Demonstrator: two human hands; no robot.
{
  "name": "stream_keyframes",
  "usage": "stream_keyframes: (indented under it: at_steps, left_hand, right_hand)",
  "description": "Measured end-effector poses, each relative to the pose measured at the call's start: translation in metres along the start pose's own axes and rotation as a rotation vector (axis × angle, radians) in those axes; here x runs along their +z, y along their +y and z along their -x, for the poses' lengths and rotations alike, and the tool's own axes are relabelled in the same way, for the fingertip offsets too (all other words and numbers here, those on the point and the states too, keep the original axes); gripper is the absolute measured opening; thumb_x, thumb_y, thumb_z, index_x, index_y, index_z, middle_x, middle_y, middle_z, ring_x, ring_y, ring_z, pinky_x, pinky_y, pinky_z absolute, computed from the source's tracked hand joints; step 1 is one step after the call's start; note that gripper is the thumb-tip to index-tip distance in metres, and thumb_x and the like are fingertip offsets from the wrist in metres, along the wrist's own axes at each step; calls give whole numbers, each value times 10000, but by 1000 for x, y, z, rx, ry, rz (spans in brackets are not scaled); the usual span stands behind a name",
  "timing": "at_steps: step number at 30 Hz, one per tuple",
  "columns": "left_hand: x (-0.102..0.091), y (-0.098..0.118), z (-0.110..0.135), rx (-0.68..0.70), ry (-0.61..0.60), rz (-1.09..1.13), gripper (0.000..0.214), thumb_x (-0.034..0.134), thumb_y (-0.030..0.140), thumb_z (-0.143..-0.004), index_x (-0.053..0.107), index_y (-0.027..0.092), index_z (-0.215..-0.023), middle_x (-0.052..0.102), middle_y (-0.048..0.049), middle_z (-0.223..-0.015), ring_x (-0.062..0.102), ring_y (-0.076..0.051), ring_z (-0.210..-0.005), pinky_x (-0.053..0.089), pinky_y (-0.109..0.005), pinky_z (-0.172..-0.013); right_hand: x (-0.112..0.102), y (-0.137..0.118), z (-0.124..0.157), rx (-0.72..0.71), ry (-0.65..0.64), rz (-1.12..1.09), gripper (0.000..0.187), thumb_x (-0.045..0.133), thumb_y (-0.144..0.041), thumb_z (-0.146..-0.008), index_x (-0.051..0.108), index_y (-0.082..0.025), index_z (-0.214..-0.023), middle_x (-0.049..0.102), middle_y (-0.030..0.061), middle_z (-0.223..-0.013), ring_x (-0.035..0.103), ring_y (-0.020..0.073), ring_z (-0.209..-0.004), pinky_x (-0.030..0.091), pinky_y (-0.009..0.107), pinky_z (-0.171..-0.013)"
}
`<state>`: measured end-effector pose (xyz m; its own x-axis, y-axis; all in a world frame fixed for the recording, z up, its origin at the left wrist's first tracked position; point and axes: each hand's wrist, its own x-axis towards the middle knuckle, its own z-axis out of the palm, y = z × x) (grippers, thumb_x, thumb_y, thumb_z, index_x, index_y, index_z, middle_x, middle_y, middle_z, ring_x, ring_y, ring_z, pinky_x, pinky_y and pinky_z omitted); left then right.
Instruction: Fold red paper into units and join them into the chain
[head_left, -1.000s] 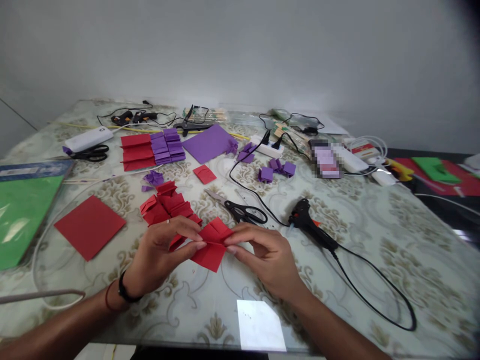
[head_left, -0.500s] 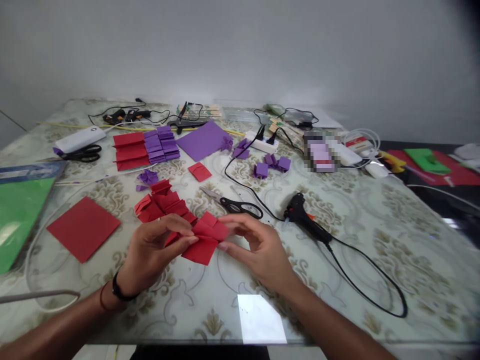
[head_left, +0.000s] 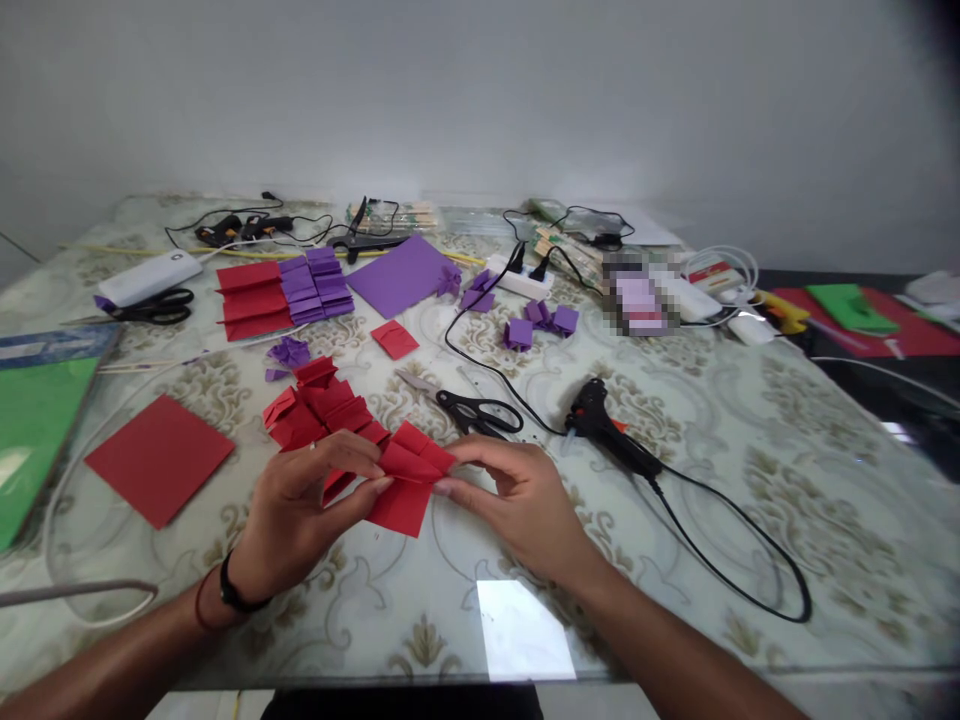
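Observation:
Both hands pinch a folded red paper piece (head_left: 406,484) just above the table near the front edge. My left hand (head_left: 307,510) grips its left side between thumb and fingers. My right hand (head_left: 517,505) holds its right edge with curled fingers. A heap of folded red paper pieces (head_left: 319,405) lies just behind my left hand. A flat red paper square (head_left: 158,458) rests to the left.
Black scissors (head_left: 476,411) and a black glue gun (head_left: 609,438) with its cable lie right of the hands. Farther back are stacked red and purple strips (head_left: 283,290), a purple sheet (head_left: 398,273), purple folded bits (head_left: 541,322), a power strip (head_left: 521,283). Green paper (head_left: 30,425) lies far left.
The upper flap of the red piece has been folded down tighter between my fingers. The view has drifted slightly, so everything on the table sits a little lower-left.

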<state>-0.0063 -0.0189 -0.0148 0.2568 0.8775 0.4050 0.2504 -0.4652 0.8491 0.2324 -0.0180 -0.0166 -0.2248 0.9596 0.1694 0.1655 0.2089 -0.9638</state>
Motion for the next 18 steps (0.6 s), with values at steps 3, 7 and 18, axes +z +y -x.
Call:
stream_keyframes:
  at_steps: [3, 7, 18]
  left_hand:
    - [1, 1, -1, 14, 8, 6, 165, 792, 121, -880, 753, 270, -938, 782, -5, -911, 744, -196, -869, 595, -308, -804]
    - [1, 1, 0, 29, 3, 58, 179, 795, 105, -875, 754, 264, -944, 792, -20, -946, 754, -202, -909, 597, -320, -824]
    - [3, 9, -1, -61, 60, 75, 63, 833, 253, -878, 777, 281, -876, 785, -20, -885, 747, -214, -872, 602, -326, -781]
  right_hand:
    - [1, -2, -1, -29, 2, -6, 119, 839, -349, -878, 826, -231, -876, 829, 25, -858, 754, 188, -784, 574, 303, -762]
    - [2, -3, -1, -73, 25, -51, 64, 844, -306, -877, 843, -245, -895, 850, 28, -894, 780, 186, -795, 600, 298, -767]
    - [6, -10, 3, -133, 109, -66, 65, 819, -187, -855, 819, -249, -833, 838, 13, -819, 781, 184, -725, 632, 300, -697]
